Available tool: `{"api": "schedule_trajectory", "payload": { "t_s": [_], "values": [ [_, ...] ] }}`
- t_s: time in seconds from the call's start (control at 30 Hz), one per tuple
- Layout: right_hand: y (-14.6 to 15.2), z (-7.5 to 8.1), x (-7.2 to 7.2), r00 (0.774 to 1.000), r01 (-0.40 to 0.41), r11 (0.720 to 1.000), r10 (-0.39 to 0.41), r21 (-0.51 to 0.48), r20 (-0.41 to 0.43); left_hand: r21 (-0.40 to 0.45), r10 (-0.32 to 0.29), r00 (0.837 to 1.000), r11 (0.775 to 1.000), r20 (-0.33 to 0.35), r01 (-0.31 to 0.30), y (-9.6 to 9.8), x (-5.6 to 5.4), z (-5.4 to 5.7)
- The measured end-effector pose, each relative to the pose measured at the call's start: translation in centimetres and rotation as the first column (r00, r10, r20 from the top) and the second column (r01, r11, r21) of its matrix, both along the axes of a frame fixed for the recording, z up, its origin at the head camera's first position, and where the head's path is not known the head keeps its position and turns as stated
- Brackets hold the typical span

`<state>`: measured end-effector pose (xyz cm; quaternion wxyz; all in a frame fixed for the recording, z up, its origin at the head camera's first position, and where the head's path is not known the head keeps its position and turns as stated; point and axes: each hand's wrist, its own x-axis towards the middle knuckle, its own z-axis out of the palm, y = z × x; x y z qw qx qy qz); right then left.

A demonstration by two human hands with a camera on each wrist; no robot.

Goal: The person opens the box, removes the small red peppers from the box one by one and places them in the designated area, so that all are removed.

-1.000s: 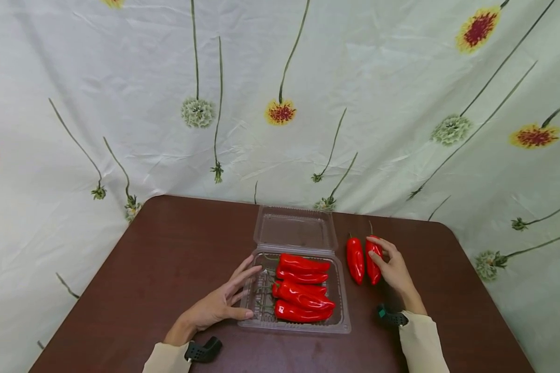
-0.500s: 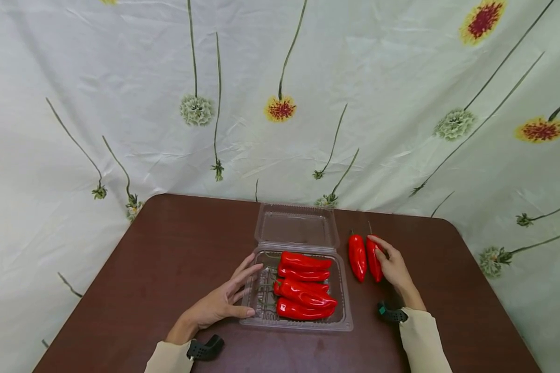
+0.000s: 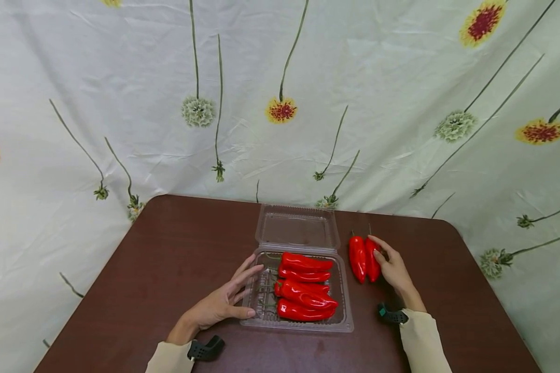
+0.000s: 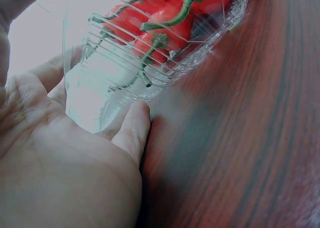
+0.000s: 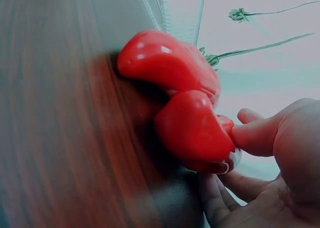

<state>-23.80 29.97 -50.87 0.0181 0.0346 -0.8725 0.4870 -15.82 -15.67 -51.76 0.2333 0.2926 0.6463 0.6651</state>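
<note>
My left hand (image 3: 217,305) rests against the left side of an open clear plastic clamshell box (image 3: 347,305), its fingers spread and fairly straight. The thumb touches the box's near left corner. Inside lie several shiny red peppers (image 3: 305,293), their green stems pointing left. To the right of the box, my right hand (image 3: 395,269) pinches a red pepper (image 3: 372,272) between thumb and fingers. In the right wrist view, this pepper (image 5: 192,128) lies close over the table and presses against a second loose red pepper (image 5: 165,60).
The box's hinged lid (image 3: 298,228) lies folded back toward the far table edge. A dark brown table (image 3: 191,233) with rounded far corners holds everything. Behind it hangs a white curtain (image 3: 158,129) printed with flowers.
The right-hand pepper has shifted left until it sits against the other loose pepper, and the gap between them has closed. My left hand stays at the box. The head view shifted slightly.
</note>
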Motion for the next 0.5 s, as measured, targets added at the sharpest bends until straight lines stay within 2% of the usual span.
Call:
{"api": "schedule_trajectory", "payload": {
  "t_s": [0.5],
  "values": [
    [0.2,0.3,0.14,1.0,-0.019,1.0,0.019,0.017,-0.012,-0.007,0.011,1.0,1.0,0.004,-0.011,-0.02,0.03,-0.04]
  ]
}}
